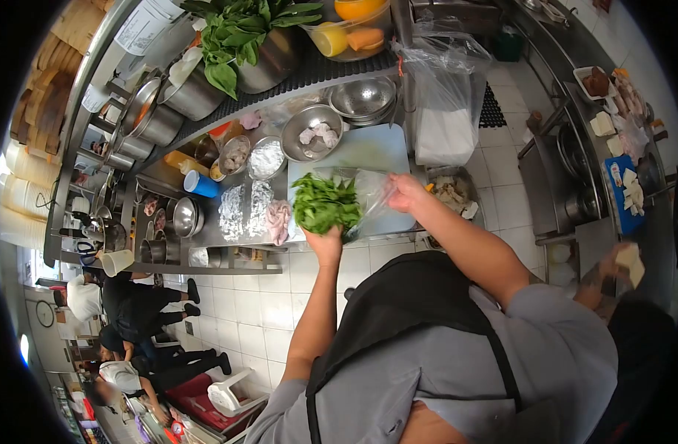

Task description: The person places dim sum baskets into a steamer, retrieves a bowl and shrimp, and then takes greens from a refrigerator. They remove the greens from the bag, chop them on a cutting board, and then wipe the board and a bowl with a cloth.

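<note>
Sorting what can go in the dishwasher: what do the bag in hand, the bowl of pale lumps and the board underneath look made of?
The bag, pinched in the right hand as the left hand grips the greens, looks like thin clear plastic film: see-through, crinkled. The bowl seems stainless steel: grey, shiny, reflective. The board looks like pale matt plastic, less surely.

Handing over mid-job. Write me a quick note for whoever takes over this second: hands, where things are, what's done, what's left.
Left hand: closed around a bunch of leafy greens, held above the cutting board.
Right hand: pinching the edge of a clear plastic bag, holding it open next to the greens.
Done: bunch gathered, bag opened.
Left: the greens are at the bag's mouth; I cannot tell if any are inside. The bag is not closed.
</note>
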`<state>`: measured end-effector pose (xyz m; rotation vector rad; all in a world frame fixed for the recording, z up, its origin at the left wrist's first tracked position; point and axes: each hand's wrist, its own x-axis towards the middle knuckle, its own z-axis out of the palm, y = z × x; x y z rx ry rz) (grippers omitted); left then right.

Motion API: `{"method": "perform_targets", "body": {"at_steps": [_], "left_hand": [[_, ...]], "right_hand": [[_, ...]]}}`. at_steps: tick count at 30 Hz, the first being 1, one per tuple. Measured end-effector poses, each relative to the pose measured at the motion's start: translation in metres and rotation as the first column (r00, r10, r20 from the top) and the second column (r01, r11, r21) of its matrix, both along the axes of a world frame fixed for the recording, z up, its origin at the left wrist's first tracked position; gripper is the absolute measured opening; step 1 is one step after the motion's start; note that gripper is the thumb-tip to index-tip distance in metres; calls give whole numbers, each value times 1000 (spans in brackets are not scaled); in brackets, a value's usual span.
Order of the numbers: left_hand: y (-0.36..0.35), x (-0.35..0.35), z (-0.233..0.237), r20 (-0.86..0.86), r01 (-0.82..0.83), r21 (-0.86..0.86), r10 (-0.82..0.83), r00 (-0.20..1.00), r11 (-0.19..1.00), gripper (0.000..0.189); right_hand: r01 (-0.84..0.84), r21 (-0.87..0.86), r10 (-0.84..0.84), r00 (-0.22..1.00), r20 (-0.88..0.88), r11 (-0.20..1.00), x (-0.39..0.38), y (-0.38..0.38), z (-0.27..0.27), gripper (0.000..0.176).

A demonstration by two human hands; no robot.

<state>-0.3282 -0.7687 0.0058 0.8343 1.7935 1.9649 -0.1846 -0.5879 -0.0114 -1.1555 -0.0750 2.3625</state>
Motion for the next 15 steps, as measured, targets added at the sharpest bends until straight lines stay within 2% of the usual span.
{"method": "perform_targets", "body": {"at_steps": [3, 4, 6, 8, 9, 12, 14, 15], "left_hand": [[9, -21, -20, 283, 29, -31, -19, 959, 999, 52], [15, -14, -4, 385, 85, 200, -158, 909, 976, 43], [23, -26, -5, 602, 86, 248, -223, 767, 965, 39], [30, -30, 1, 753, 60, 300, -275, 598, 952, 37], [30, -35, 11, 792, 92, 264, -270, 547, 960, 37], [33, -63, 3, 787, 90, 163, -184, 588, 983, 37], [30, -85, -2, 720, 151, 21, -120, 684, 988, 41], [29, -87, 5, 657, 182, -77, -87, 748, 980, 43]], "right_hand": [[-167, 177, 171, 985, -10, 970, 29, -14, -7, 30], [-380, 315, 341, 924, 174, 870, 39, -27, 11, 35], [-758, 423, 509, 649, 565, 497, 61, -54, 62, 44], [-847, 529, 490, 479, 728, 42, 76, -62, 42, 44], [-827, 528, 441, 406, 800, -196, 86, -65, 31, 44], [-868, 477, 270, 431, 861, -137, 124, -68, 29, 33], [-778, 613, 212, 628, 749, 140, 162, -69, 34, 26], [-732, 636, 192, 679, 708, 243, 185, -64, 16, 25]]}}
